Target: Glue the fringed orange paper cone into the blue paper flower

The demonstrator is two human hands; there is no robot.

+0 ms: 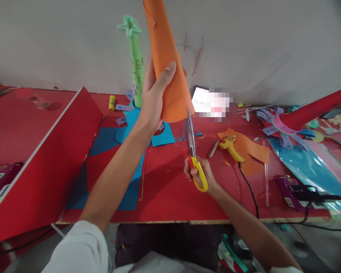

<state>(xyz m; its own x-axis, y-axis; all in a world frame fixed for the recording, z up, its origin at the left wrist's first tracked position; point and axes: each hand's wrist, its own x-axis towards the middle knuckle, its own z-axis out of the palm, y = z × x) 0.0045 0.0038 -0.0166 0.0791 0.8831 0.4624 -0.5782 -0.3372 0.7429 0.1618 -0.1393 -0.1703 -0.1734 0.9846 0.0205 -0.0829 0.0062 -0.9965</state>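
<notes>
My left hand point(156, 94) grips a rolled orange paper cone point(170, 49) and holds it up above the table, its wide end facing down. The thumb presses on the cone's front; the other fingers are mostly behind it. In my right hand point(200, 170) is a pair of scissors point(191, 140) with yellow and orange handles. Their blades point upward, and the tips meet the lower right rim of the cone. Whether the blades have paper between them, I cannot tell. Behind my left hand stands a green paper cone point(136, 64) topped with a star and bearing handwriting.
Right of the scissors lie a yellow glue gun point(231, 148) with a black cord and orange paper scraps point(258, 151). A phone point(200, 99) leans at the wall. A red upright divider point(53, 155) borders the left; a purple power strip point(287, 191) sits right. Blue sheets point(127, 197) lie under my left arm.
</notes>
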